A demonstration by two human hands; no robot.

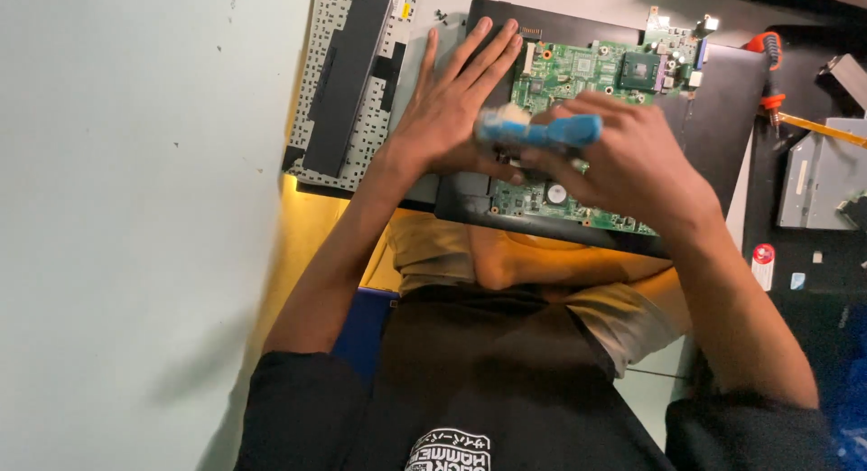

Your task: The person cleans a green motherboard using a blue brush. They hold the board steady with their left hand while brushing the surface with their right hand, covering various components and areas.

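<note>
Brushing the green circuit board [596,69]: right hand [632,159] clamped on a blue brush [539,130], probably bristles down, left hand [452,105] flat, open, steadying the black laptop base [713,137]; next pass needs light strokes.

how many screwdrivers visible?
1: an orange-handled screwdriver on the dark mat at upper right, beyond the green circuit board. The right hand holds a blue brush, not a driver; others may be hidden.
</note>
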